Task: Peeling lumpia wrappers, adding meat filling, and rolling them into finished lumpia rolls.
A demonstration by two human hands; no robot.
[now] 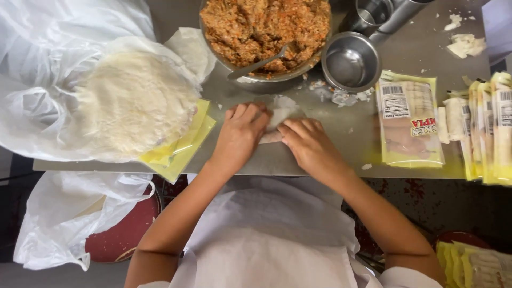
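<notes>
My left hand [241,133] and my right hand [308,145] press side by side on a thin pale wrapper [281,109] lying on the steel table [352,133]. The fingers of both hands curl over the wrapper, which is partly rolled under them. Just beyond it stands a large metal bowl [265,78] of orange-brown minced filling [266,26] with a spoon [258,65] leaning in it. A round stack of pale wrappers [133,101] lies on plastic at the left.
A small empty steel bowl [350,61] and steel cups [373,13] stand at the back right. Yellow-edged clear packets [408,122] lie at the right, more yellow packets [178,146] under the stack. White plastic bags [64,213] hang at the left. Dough scraps [464,45] lie far right.
</notes>
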